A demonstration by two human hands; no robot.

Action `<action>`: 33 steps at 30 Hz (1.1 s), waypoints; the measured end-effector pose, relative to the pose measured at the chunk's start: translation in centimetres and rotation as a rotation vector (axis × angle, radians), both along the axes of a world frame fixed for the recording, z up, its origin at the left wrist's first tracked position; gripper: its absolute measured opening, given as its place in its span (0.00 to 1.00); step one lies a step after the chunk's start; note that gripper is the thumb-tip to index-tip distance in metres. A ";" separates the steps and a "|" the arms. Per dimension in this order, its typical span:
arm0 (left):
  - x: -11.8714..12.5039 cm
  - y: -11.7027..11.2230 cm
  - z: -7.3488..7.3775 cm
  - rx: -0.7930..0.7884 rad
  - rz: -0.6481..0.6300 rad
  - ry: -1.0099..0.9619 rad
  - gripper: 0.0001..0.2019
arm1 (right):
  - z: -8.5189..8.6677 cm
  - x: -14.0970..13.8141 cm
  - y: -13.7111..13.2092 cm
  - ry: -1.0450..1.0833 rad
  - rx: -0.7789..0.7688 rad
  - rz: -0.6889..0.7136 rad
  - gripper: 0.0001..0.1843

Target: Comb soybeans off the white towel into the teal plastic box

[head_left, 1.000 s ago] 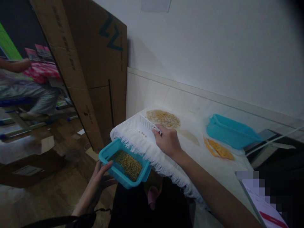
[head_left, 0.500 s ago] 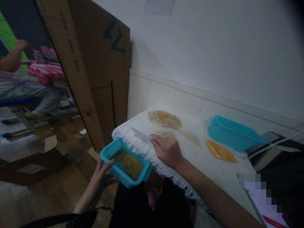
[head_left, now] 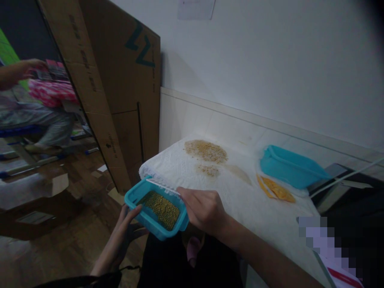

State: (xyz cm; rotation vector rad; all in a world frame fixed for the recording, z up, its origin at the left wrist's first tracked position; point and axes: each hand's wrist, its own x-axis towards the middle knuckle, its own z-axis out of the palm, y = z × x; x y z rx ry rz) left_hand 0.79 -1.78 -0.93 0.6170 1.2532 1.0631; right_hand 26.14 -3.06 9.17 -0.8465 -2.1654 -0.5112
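Observation:
My left hand grips the near left rim of a blue plastic tub, thumb over the edge. Yellowish beans cover much of the tub's bottom. Closed around a white comb, my right hand is over the tub's far right edge. The comb lies along the tub's far rim, beside the fringe of a white cloth. Farther back on the cloth is a pile of beans on a damp brownish patch. A smaller scatter of beans lies in front of it.
A second blue tub stands at the right, beside an orange packet. A tall cardboard box is at the left against the wall. Beyond it, a person's arm reaches over pink cloth. An open carton lies on the floor.
My right hand has drawn the comb towards me, off the cloth edge and onto the tub's far rim. The few beans near the cloth's edge no longer show there.

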 end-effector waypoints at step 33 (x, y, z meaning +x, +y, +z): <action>4.2 -2.4 -2.0 -0.092 -0.137 0.033 0.36 | 0.7 14.0 2.8 0.444 -0.343 -0.527 0.12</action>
